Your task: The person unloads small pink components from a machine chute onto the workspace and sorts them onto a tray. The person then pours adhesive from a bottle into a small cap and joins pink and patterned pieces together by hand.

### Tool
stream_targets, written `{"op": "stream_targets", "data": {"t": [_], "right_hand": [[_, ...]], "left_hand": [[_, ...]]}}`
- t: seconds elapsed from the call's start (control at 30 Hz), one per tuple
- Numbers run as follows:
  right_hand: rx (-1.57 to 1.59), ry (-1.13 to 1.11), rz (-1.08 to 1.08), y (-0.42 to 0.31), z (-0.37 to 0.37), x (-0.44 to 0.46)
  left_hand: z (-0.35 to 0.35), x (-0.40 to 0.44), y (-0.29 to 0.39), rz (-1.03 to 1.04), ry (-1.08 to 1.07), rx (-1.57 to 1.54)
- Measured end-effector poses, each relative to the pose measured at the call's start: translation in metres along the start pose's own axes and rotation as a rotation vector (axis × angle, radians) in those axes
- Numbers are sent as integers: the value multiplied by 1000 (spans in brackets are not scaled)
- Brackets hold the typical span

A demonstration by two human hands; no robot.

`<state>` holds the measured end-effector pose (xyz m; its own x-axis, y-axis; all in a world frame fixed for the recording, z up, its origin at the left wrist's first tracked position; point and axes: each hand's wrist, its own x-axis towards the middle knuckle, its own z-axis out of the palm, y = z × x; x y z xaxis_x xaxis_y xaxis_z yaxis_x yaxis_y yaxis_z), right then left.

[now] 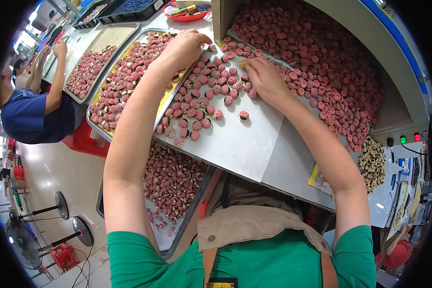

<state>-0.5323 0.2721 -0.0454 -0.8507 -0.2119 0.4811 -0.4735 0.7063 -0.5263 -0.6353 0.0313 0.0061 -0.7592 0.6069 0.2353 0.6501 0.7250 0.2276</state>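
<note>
My left hand [189, 48] is over the far end of the worktable, beside the tray's edge, fingers curled and closed. Just past its fingertips is a small pinkish piece [212, 48]; whether they grip it I cannot tell. Pinched together, the fingers of my right hand [265, 79] show something small and yellow [243, 64] at their tips; what they hold is hidden. Between and below both hands lie many bumpy pink pieces [195, 98] with dark and cream parts. A single such piece [244, 115] lies apart, nearer me.
A large heap of pink cup-shaped pieces [317, 62] fills the bin at right. Left stands a metal tray [93, 126] of bumpy pieces; below, another full tray [175, 180]. Cream-and-dark pieces [372, 163] are piled at right. A co-worker in a blue shirt [26, 115] works at far left.
</note>
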Motion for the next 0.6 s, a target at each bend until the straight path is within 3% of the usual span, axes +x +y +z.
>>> {"op": "stream_targets", "data": {"t": [0.2,0.3,0.47,0.6], "right_hand": [[94,26,41,-10,23,13],[-11,-92,138,-20,25,19],[108,-153,56,-15,22,14],[219,-172,78,-9,5,-3]], "left_hand": [[14,4,2,-6,13,77],[13,-2,8,-3,21,87],[7,-24,12,111,63,82],[0,-40,16,87,19,84]]}}
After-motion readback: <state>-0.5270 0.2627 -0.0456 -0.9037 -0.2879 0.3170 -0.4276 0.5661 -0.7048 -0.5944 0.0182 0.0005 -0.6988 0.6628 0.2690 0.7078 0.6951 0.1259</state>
